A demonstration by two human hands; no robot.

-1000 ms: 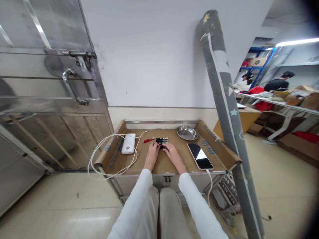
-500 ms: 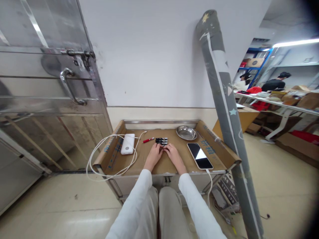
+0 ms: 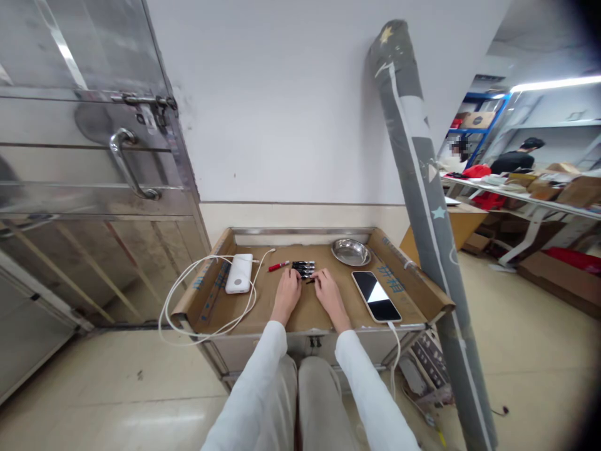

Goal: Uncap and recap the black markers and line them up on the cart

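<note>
black markers lie side by side left of the steel dish, long axes running sideways, roughly toward it, left hand and right hand near their ends, grasp impossible to tell.

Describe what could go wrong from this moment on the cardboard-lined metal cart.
The black cylindrical markers lie in a row by the fingertips of the bare left hand and right hand; a nudge might roll them apart. The rectangular dark-screened phone lies near the front edge; a tug on its hanging white cable could drag it off. A thin white looped cable overhangs the cart's left side; the white left sleeve might snag it.
</note>
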